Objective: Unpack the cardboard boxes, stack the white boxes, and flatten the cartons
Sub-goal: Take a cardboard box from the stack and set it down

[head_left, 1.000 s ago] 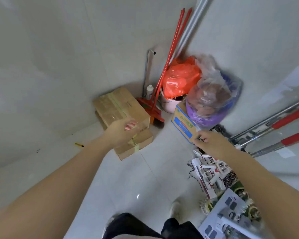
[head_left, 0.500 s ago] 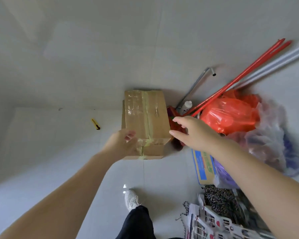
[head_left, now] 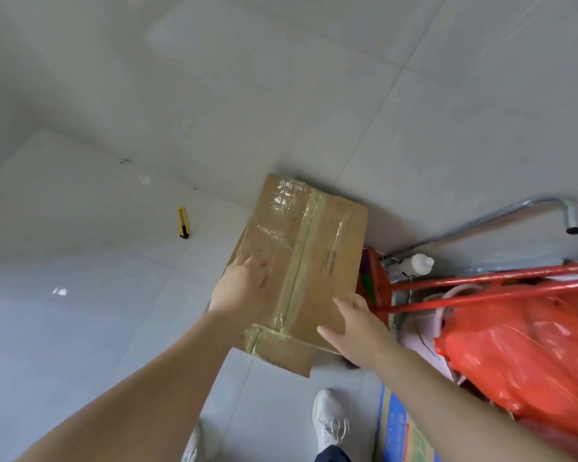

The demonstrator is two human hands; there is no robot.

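Left hand [head_left: 244, 288]: laid on the top face of the cardboard box [head_left: 317, 261], left of its tape seam; fingers fairly straight and spread, pressing flat rather than curling round anything. Right hand [head_left: 357, 323]: at the near right corner of the same box; fingers extended and slightly parted, palm against the right edge, thumb over the top face; nothing pinched or enclosed. Cardboard box: brown, sealed with yellowish tape along the middle and clear tape near the far end; sits between the two hands, on the floor against the wall; a second cardboard box [head_left: 287, 353] shows beneath it at the near edge, taped likewise. Utility knife [head_left: 183, 222]: yellow and black, on the floor tiles, well apart to the left of the boxes. Broom [head_left: 481, 288]: red handles, just right of the box. Plastic bag [head_left: 528, 361]: orange-red, right of the right forearm. White bottle [head_left: 414, 265]: behind the broom head. Shoe [head_left: 331, 421]: white, near the lower edge.
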